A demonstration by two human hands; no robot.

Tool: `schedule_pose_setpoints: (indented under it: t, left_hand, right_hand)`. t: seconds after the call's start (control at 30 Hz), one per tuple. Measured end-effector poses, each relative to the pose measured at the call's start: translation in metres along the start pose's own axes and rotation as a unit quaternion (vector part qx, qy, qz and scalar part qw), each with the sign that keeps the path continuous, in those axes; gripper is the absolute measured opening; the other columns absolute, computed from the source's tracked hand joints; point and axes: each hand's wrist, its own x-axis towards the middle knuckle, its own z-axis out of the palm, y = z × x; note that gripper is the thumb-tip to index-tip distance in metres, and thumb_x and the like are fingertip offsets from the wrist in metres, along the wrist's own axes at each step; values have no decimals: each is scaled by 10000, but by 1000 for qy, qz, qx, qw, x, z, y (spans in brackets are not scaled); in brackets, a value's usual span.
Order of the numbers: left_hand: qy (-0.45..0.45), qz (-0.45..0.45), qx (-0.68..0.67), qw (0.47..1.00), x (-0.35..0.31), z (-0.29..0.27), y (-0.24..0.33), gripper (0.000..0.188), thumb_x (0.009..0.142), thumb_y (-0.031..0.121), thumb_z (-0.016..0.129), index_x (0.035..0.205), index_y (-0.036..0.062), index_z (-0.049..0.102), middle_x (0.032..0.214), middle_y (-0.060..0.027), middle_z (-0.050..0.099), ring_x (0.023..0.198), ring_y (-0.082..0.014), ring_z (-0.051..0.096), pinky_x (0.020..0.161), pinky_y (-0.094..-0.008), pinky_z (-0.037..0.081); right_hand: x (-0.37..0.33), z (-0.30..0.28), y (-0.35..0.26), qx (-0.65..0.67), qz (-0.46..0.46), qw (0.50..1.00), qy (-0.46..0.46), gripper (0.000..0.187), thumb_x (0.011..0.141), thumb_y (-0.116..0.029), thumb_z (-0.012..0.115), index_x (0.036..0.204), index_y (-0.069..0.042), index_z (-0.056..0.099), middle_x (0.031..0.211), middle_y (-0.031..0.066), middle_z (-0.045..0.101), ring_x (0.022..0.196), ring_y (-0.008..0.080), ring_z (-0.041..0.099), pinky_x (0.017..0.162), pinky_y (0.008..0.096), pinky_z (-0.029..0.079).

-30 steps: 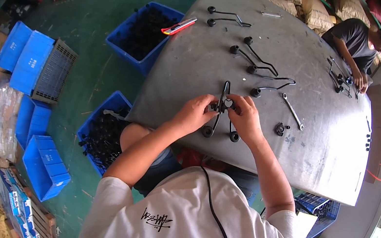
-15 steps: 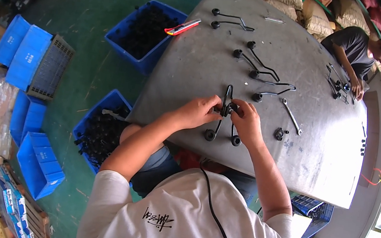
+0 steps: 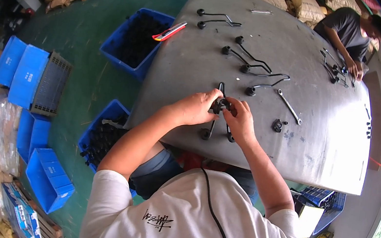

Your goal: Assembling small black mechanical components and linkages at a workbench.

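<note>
Both of my hands are closed around a black plastic fitting (image 3: 221, 105) at the near part of the metal table. My left hand (image 3: 197, 107) pinches it from the left. From the right, my right hand (image 3: 241, 121) grips it with thumb and fingers. Beneath the fitting lies a bent black rod (image 3: 221, 88), its looped end pointing away from me. Its two legs run back toward me and end in round black knobs (image 3: 206, 133). My fingers partly hide where the fitting meets the rod. A small black clamp-like part (image 3: 277, 125) lies right of my right hand.
Several bent black rods (image 3: 269, 72) with knobs lie farther up the table (image 3: 198, 66). A wrench (image 3: 290, 107) and a red utility knife (image 3: 169, 31) are there too. Blue crates of black parts (image 3: 110, 60) stand left. A co-worker (image 3: 345, 36) handles similar rods at far right.
The head view has shifted, moving the table's contents slightly in the picture. Between my fingers the black fitting has turned and shows more of its face. Both hands keep their grip.
</note>
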Motion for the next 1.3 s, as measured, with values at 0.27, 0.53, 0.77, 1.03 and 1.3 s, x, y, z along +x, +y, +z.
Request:
schedule_pose_setpoints:
  t: [0.27,0.53,0.77,1.03,1.3]
  left_hand:
    - [9,55,-5,998,7,8,-8,548,775,156,793,1250,102,526,1099,-165,656,1023,-357,640,868,-426,515]
    - [-5,-25,-36,999,10,6,2,505,767,150,797,1184,128,512,999,-107,660,915,-302,655,828,-389,513]
    - [8,-18,-17,1000,10,13,-7,503,778,166,798,1187,133,507,1014,-99,661,919,-279,655,828,-383,507]
    - [20,-4,-75,997,7,15,-11,516,780,108,804,1207,118,514,997,-85,649,871,-215,635,799,-345,509]
    - [13,9,-60,998,3,17,-12,543,779,99,810,1233,112,513,1017,-71,648,874,-183,634,811,-334,512]
  right_hand:
    - [-25,-45,21,102,23,994,14,390,854,-6,591,1239,-66,620,1036,117,578,855,215,635,767,309,519]
    - [-36,-116,98,-345,57,922,168,272,856,-205,709,1081,-75,628,1013,134,574,947,338,616,809,442,493]
    - [-19,-98,96,-218,-5,966,140,181,893,-144,673,1045,-58,624,937,99,606,858,275,636,756,370,504]
    - [3,-34,31,390,198,894,-98,168,927,-91,641,1079,-24,622,848,13,605,711,90,560,642,239,462]
    - [21,-31,27,175,118,970,-121,191,888,-100,644,1054,-9,625,823,50,629,678,121,587,593,281,479]
